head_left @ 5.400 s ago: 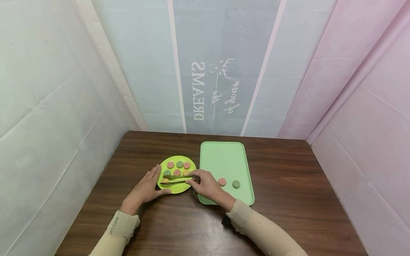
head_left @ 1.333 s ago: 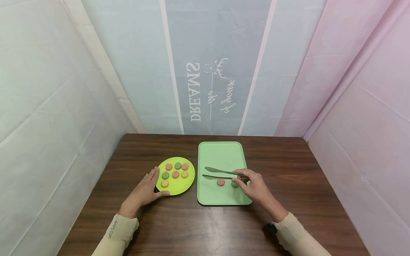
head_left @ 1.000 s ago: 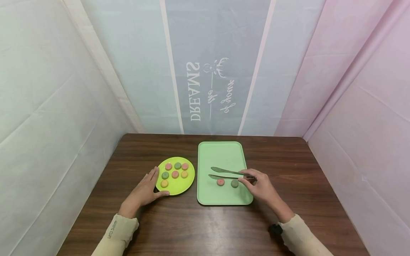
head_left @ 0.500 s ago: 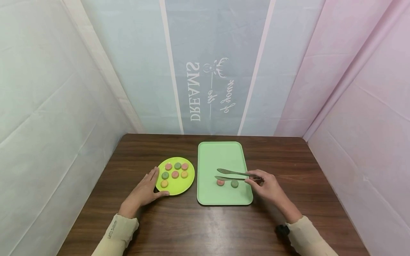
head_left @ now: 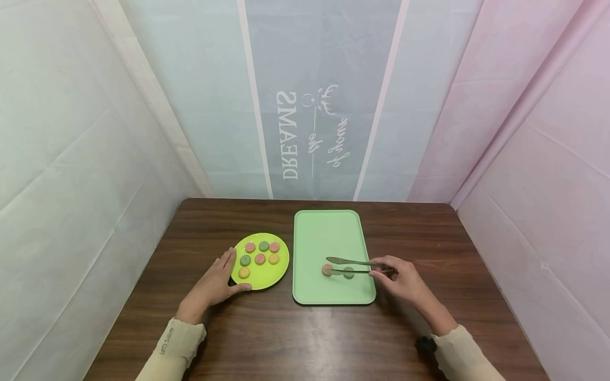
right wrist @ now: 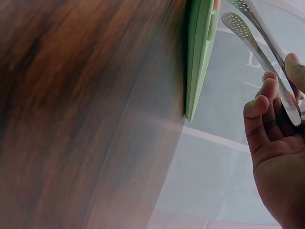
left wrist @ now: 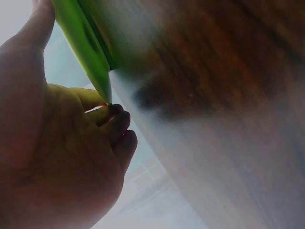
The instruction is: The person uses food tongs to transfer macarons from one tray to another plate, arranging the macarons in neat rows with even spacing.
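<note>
While the left hand (head_left: 215,283) lies flat on the dark wooden table (head_left: 286,338), fingers relaxed and thumb touching the near-left rim of the round lime-green plastic plate (head_left: 282,271), that plate sits steady near the table's left half. On it I count 6 small round macaron-like sweets (head_left: 259,259), pinks, greens and oranges in 2 loose rows and 1 at the near edge.

Moving right, the pale green rectangular plastic tray (head_left: 329,233) lies just beside the plate, lengthwise toward the far edge. On its near half rest 2 sweets: a pink round sweet (head_left: 326,270) and a green round sweet (head_left: 349,273), close together but apart.

Over them come the slim metal serving tongs (head_left: 350,265), perforated tips pointing left, arms nearly together at the pink one; whether they touch it I cannot tell. The right hand (head_left: 402,278), off the tray's near-right edge, pinches the tongs' handles between fingers and thumb.

By my reading, the step in hand is working the pink sweet with the tongs. Next calls for a gentle, even squeeze and a level lift, so it doesn't slip or nudge the green neighbour.
</note>
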